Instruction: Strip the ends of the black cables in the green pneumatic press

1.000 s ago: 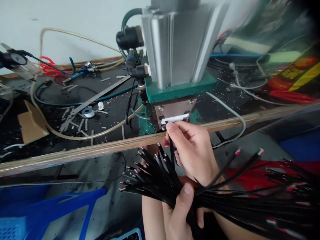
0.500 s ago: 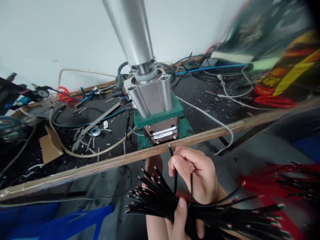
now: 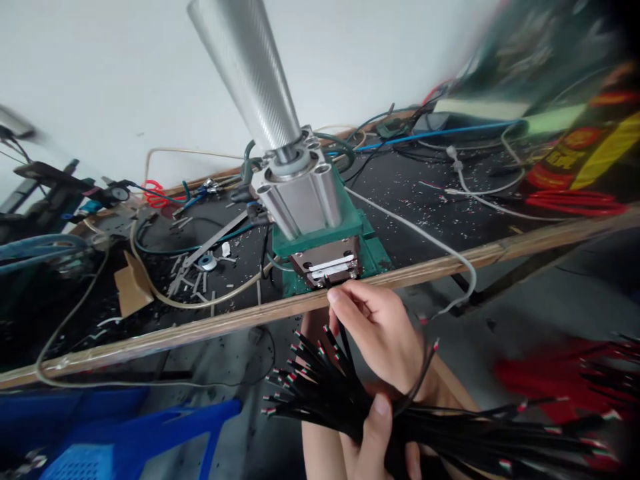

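The near edge of view crops the left hand [image 3: 371, 448], partly hidden behind black cables [image 3: 340, 403]; the red-and-yellow package [image 3: 580, 147] is too blurred to read.

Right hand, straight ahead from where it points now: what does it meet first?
The black cable tip pinched by the right hand leads, and would likely meet the brown metal block at the front of the machine first, near its white strips. Depth is unclear; the tip may already be touching.
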`<move>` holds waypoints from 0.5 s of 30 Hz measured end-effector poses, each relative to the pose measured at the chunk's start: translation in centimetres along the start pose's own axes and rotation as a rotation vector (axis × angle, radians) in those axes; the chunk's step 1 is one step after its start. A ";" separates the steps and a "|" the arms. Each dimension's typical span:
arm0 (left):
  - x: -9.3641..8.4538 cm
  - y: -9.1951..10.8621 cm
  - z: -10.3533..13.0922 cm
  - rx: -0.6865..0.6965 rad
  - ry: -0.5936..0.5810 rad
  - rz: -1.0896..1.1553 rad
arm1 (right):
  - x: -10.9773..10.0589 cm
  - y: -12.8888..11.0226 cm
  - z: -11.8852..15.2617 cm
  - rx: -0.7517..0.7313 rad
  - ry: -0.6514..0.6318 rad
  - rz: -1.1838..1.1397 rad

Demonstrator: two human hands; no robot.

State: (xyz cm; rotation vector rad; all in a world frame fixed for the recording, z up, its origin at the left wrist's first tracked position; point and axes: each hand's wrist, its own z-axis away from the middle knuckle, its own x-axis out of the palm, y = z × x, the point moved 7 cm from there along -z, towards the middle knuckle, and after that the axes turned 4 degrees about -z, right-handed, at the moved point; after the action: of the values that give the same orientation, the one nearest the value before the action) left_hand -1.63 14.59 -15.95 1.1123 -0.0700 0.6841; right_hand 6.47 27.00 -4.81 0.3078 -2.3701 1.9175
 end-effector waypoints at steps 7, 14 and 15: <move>0.3 0.0 -1.1 -0.065 0.007 0.176 | 0.6 0.5 -1.0 0.005 0.048 0.046; 0.2 0.1 -1.0 -0.048 0.020 0.131 | 0.8 -0.2 -1.6 0.024 0.096 0.051; 0.2 0.0 -0.9 -0.061 0.022 0.129 | 0.8 -0.2 -1.6 0.035 0.099 0.051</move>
State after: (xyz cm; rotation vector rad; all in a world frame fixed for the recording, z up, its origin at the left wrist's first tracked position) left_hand -1.75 15.42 -16.28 1.0479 -0.1440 0.8044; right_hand 5.66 28.46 -4.12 0.1527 -2.3059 1.9495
